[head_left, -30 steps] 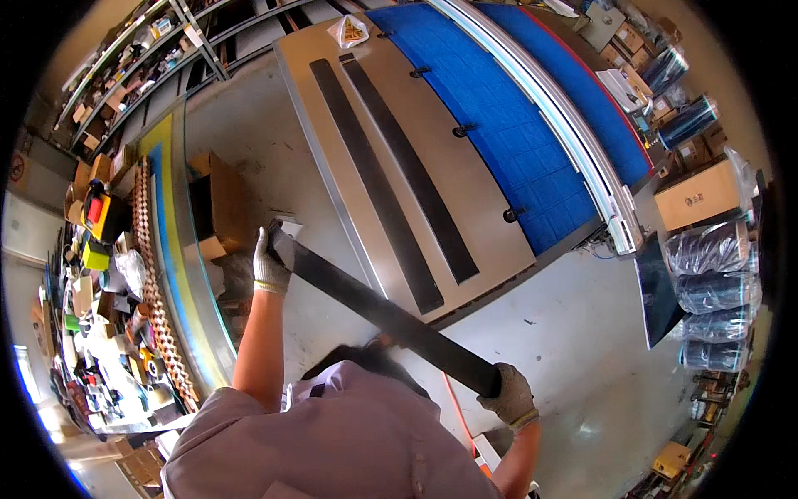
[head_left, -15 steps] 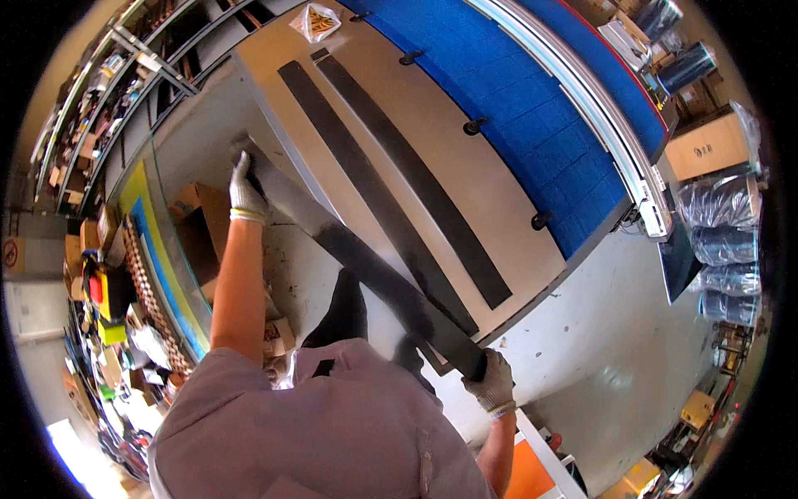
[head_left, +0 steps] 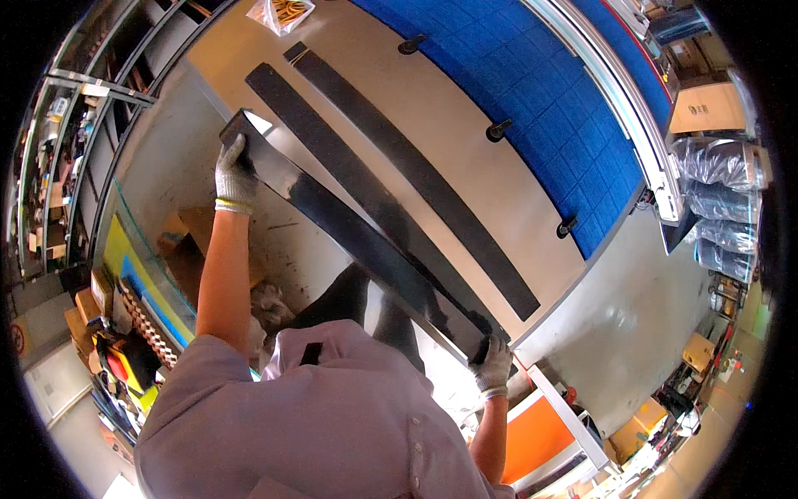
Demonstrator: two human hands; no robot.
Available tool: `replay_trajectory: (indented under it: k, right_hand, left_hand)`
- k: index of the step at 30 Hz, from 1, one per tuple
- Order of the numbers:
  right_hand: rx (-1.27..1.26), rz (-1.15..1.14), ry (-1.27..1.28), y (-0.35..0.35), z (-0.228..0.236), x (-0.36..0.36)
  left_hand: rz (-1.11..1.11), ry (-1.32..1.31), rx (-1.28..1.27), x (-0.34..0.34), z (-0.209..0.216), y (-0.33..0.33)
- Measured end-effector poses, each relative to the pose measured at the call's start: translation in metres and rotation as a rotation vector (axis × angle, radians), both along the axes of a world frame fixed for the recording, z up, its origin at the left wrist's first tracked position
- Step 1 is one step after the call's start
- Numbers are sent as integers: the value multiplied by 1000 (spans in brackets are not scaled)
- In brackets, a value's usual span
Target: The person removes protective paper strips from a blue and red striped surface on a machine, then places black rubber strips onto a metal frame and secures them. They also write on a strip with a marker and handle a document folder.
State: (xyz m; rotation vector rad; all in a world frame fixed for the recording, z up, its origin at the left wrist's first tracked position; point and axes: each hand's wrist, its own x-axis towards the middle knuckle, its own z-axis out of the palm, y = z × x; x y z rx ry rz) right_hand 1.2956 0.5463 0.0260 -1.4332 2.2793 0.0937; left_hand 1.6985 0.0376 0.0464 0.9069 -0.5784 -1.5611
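Observation:
A long, flat, glossy black strip (head_left: 353, 231) slants in front of me, reflecting light. My left hand (head_left: 236, 170), in a pale knit glove, is closed round its far left end. At the near right end my gloved right hand (head_left: 492, 364) grips the same strip. Two similar dark strips lie on the brown table: the nearer strip (head_left: 353, 179) runs alongside the held one, and the farther strip (head_left: 416, 170) is beyond it. The right end of the held strip partly overlaps the table's near edge in view; whether they touch, I cannot tell.
On the brown tabletop (head_left: 532, 241), a plastic bag of yellow-brown pieces (head_left: 283, 12) sits at the far left. Black knobs or clamps (head_left: 499, 130) line the blue surface (head_left: 532, 91). A cabinet with an orange panel (head_left: 536, 441) stands at lower right. Shelving (head_left: 87, 87) is at left.
The held strip has turned so its glossy face catches the light, and its right end has shifted right. Both hands keep their grip; my view has shifted slightly. The table strips lie as before.

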Motion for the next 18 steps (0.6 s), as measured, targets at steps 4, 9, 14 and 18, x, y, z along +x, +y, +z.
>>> replay_trajectory:
  k: [4, 9, 14, 18]
  right_hand:
    - [28, -24, 19, 7, -3, 0]
    - [-176, 17, 46, -1, -12, -6]
    - [28, -129, -35, -37, -11, -3]
    - [-17, -147, 10, -49, -14, 3]
  left_hand:
    - [-23, 7, -3, -15, -7, -15]
    - [-31, -79, -35, -40, 25, -40]
    - [-6, -481, 128, -20, -31, -79]
    - [-140, -1687, 126, -35, -59, -51]
